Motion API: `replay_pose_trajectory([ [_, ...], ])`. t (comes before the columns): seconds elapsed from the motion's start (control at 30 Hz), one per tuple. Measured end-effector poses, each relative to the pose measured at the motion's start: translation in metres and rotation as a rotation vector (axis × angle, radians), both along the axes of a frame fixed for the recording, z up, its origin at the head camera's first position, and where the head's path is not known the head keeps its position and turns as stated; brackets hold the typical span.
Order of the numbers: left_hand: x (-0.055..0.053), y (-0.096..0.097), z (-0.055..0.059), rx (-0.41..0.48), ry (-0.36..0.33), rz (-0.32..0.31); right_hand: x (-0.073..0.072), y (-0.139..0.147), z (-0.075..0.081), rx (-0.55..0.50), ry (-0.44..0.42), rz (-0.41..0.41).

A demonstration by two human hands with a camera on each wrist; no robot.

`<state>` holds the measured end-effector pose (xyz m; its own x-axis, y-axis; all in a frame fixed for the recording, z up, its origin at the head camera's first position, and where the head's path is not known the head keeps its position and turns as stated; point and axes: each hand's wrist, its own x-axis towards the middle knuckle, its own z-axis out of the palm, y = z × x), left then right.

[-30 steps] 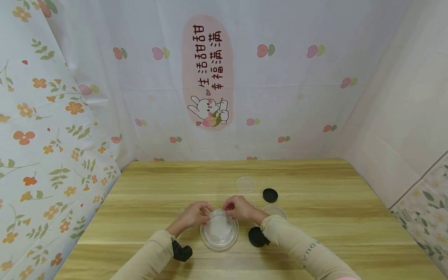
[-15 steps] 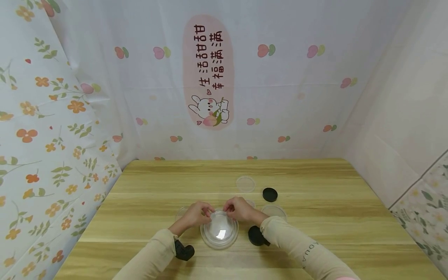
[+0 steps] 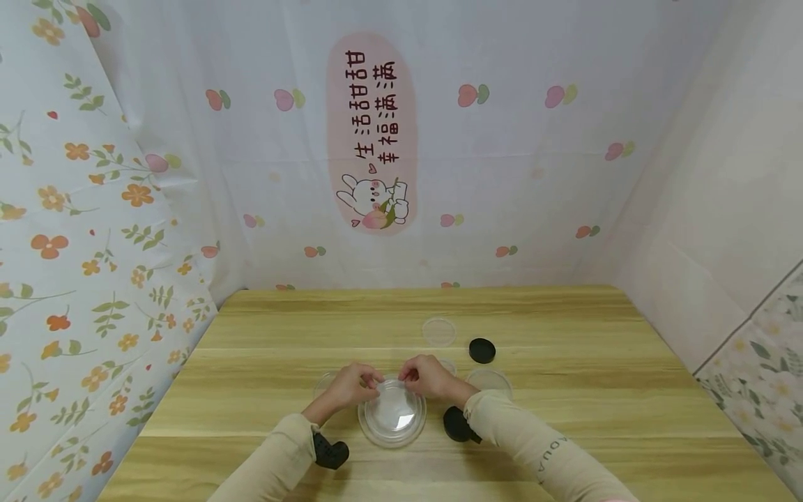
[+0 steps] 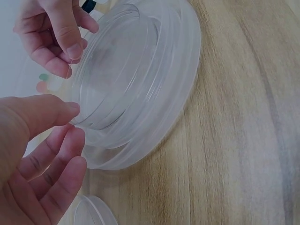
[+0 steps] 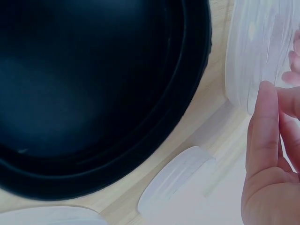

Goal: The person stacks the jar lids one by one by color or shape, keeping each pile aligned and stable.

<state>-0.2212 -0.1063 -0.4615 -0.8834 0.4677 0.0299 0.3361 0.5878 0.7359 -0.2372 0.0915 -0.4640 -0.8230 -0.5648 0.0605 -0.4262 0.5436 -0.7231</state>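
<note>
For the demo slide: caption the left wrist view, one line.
Left hand and right hand pinching the edge of a clear disc stacked on wider discs on a wood-grain tabletop.

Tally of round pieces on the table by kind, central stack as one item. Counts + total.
Clear stack: 1 (layers not counted; too see-through to separate)
Loose clear round pieces: 4
Black round pieces: 2
Total: 7
</note>
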Motion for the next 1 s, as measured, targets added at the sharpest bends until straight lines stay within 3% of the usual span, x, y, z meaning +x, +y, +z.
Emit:
replay_pose_trajectory([
  [0.17, 0.000, 0.002, 0.000, 0.002, -0.009, 0.008, 0.002, 0.002, 0.002, -0.005, 0.020, -0.008],
  [0.37, -0.002, 0.004, 0.001, -0.001, 0.033, 0.006, -0.001, 0.010, 0.003, 0.006, 0.103, -0.025],
  [0.57, -0.004, 0.010, 0.006, 0.022, 0.043, 0.001, -0.006, 0.024, 0.010, -0.015, 0.116, -0.059],
  [0.67, -0.007, 0.016, 0.009, 0.017, 0.051, -0.010, -0.008, 0.033, 0.015, -0.014, 0.154, -0.085],
  [0.87, -0.011, 0.032, 0.011, 0.026, 0.091, -0.043, -0.007, 0.052, 0.023, 0.019, 0.129, -0.144],
  [1.0, -0.010, 0.048, 0.014, 0.065, 0.081, -0.075, -0.006, 0.066, 0.024, 0.018, 0.135, -0.163],
])
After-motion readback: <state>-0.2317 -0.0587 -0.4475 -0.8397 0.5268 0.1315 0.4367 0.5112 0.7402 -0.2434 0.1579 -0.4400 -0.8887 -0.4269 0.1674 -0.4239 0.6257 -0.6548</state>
